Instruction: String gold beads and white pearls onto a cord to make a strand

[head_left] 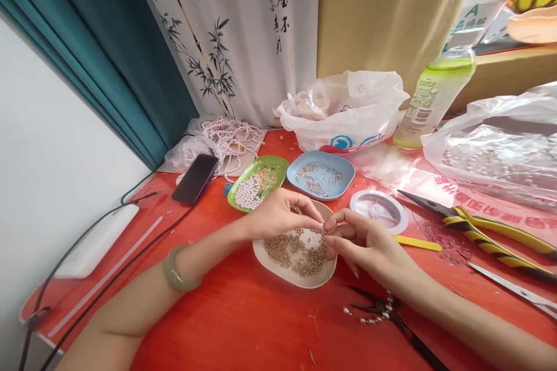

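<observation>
My left hand (278, 215) and my right hand (363, 240) meet fingertip to fingertip over a white dish (278, 264) of small gold beads (300, 252). Both hands are pinched shut on something tiny at the point where they touch; it looks like a small bead, but I cannot make it out. A pale green bangle (176, 271) circles my left wrist. A short strand of pearls (369, 312) lies on the red table (243, 313) under my right forearm, beside black pliers (404, 327).
Behind the dish stand a green tray (278, 167) of pearls and a blue tray (343, 171) of small metal findings. A spool of clear thread (378, 211), yellow-handled pliers (487, 232), scissors (513, 287), a phone (195, 178), plastic bags (343, 107) and a bottle (439, 78) surround them.
</observation>
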Available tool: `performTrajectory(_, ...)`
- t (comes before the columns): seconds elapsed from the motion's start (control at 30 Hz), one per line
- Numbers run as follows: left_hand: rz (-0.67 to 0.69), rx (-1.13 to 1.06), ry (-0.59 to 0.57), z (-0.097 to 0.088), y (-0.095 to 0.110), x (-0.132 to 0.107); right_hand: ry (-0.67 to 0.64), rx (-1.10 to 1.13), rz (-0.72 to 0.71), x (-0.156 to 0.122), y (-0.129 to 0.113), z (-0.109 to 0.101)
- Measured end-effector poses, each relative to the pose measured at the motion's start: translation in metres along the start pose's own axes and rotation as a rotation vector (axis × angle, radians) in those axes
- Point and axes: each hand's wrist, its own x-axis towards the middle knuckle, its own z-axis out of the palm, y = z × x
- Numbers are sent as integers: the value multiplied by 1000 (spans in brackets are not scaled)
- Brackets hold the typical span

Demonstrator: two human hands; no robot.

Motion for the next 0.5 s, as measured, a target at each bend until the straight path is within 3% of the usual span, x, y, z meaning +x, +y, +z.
performTrajectory(0.27,23,14,14,-1,-1,0,-15,-48,-43,2,5,0)
performTrajectory(0.5,10,-31,19,2,-3,1,-11,27,2,2,6,0)
